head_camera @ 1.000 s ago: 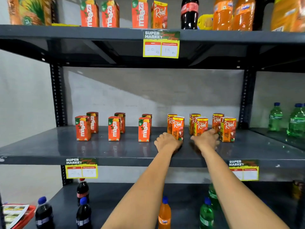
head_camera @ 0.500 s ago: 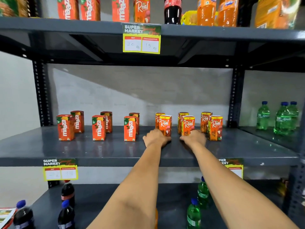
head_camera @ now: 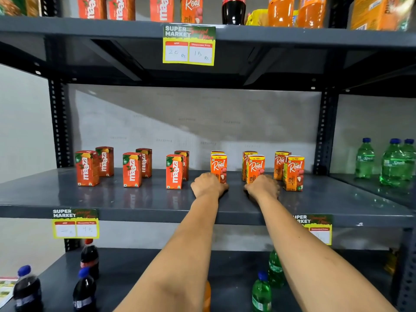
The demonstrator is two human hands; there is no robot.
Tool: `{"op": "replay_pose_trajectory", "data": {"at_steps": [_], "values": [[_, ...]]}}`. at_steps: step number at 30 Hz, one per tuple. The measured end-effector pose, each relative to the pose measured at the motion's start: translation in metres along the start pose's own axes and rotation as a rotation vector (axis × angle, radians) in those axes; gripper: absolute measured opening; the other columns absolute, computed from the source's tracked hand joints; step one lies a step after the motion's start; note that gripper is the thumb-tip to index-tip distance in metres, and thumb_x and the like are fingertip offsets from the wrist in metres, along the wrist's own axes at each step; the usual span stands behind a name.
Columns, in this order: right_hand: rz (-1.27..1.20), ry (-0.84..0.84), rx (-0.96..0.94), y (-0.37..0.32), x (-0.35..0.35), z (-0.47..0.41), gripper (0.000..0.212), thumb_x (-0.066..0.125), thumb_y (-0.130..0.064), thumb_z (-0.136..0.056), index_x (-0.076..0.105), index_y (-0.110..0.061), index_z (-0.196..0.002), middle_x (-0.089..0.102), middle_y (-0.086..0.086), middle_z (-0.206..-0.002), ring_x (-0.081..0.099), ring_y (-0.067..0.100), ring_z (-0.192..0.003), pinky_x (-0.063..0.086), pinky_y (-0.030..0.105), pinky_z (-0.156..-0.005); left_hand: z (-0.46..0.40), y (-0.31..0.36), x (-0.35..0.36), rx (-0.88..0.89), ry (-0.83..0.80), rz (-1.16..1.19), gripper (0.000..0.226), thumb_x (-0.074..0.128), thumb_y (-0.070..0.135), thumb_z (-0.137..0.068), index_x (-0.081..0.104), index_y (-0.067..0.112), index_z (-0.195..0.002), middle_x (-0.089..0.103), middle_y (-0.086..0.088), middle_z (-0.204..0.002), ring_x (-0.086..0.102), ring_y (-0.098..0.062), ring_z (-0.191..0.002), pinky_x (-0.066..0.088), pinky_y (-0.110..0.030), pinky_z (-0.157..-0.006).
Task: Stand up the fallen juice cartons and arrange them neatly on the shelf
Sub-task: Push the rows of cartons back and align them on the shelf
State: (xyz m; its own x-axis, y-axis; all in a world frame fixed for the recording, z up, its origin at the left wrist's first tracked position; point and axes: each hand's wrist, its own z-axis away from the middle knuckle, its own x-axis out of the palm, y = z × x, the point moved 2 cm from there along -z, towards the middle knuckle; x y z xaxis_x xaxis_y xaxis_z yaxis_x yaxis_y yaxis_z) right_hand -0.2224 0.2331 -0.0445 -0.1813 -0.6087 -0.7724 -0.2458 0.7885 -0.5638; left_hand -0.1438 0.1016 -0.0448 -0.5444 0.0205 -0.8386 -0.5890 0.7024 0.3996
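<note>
Middle shelf (head_camera: 135,199), dark grey metal, seen from in front and a little above. At its left end stand six red Maaza cartons (head_camera: 87,168), all upright, in three pairs; in each pair one carton sits forward and the other behind it, slightly to the right. The pairs are set apart with bare shelf between them.

Right of these stand six orange Real cartons (head_camera: 293,173), also upright, in three front-and-back pairs.

The person's left hand (head_camera: 208,184) rests knuckles-up on the shelf at the base of the front Real carton of the first pair (head_camera: 218,167). The fingers curl toward the carton's lower left side and touch it. Whether they actually grip it I cannot tell; the fingertips are hidden behind the hand.

The right hand (head_camera: 262,186) lies on the shelf just in front of the front carton of the middle pair (head_camera: 255,167), covering its lower edge. Fingers are bent under and out of view, so clamped or loose I cannot tell.

Both bare forearms reach up from the lower edge of the view. No carton on this shelf lies on its side.

Further right, past the upright post (head_camera: 325,131), green bottles (head_camera: 392,163) stand on the neighbouring shelf. A yellow price tag (head_camera: 188,45) hangs from the shelf above.
</note>
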Motion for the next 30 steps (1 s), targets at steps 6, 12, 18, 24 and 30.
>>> {"op": "replay_pose_trajectory", "data": {"at_steps": [6, 12, 18, 24, 30], "values": [[-0.003, 0.015, 0.005, 0.0003, 0.0019, -0.0003, 0.064, 0.068, -0.039, -0.082, 0.050, -0.001, -0.131, 0.053, 0.019, -0.132, 0.048, 0.036, -0.122, 0.042, 0.041, -0.098, -0.0003, 0.0008, 0.0013, 0.011, -0.010, -0.014, 0.062, 0.064, 0.058, -0.077, 0.056, 0.012, -0.118, 0.064, -0.007, -0.113, 0.060, -0.025, -0.103, 0.049, -0.033, -0.081], [-0.004, 0.010, 0.016, 0.0000, 0.0005, 0.0016, 0.064, 0.067, -0.036, -0.084, 0.047, -0.001, -0.134, 0.050, 0.020, -0.136, 0.046, 0.036, -0.125, 0.040, 0.041, -0.100, 0.0028, 0.0019, -0.0008, 0.022, -0.005, -0.038, 0.061, 0.063, 0.058, -0.078, 0.057, 0.012, -0.117, 0.064, -0.007, -0.112, 0.061, -0.025, -0.103, 0.049, -0.032, -0.076], [0.014, 0.010, 0.006, 0.0001, 0.0017, 0.0014, 0.065, 0.067, -0.037, -0.084, 0.047, 0.000, -0.134, 0.050, 0.020, -0.135, 0.047, 0.036, -0.125, 0.041, 0.042, -0.100, 0.0040, 0.0019, -0.0009, 0.037, -0.001, -0.052, 0.058, 0.063, 0.057, -0.079, 0.057, 0.012, -0.116, 0.065, -0.007, -0.111, 0.061, -0.024, -0.101, 0.049, -0.031, -0.076], [0.019, 0.017, 0.006, -0.0009, 0.0018, 0.0019, 0.067, 0.066, -0.038, -0.085, 0.044, 0.000, -0.135, 0.049, 0.021, -0.136, 0.046, 0.036, -0.125, 0.041, 0.042, -0.100, 0.0031, 0.0016, -0.0012, 0.035, -0.001, -0.063, 0.059, 0.062, 0.057, -0.079, 0.057, 0.012, -0.117, 0.065, -0.007, -0.112, 0.061, -0.024, -0.102, 0.049, -0.032, -0.078], [0.015, 0.010, 0.016, -0.0003, 0.0022, 0.0014, 0.069, 0.069, -0.040, -0.082, 0.046, 0.000, -0.134, 0.050, 0.020, -0.135, 0.047, 0.035, -0.125, 0.042, 0.042, -0.099, 0.0038, 0.0012, 0.0014, 0.021, -0.005, -0.056, 0.061, 0.062, 0.058, -0.078, 0.056, 0.011, -0.118, 0.064, -0.008, -0.114, 0.060, -0.025, -0.104, 0.048, -0.033, -0.079]]}}
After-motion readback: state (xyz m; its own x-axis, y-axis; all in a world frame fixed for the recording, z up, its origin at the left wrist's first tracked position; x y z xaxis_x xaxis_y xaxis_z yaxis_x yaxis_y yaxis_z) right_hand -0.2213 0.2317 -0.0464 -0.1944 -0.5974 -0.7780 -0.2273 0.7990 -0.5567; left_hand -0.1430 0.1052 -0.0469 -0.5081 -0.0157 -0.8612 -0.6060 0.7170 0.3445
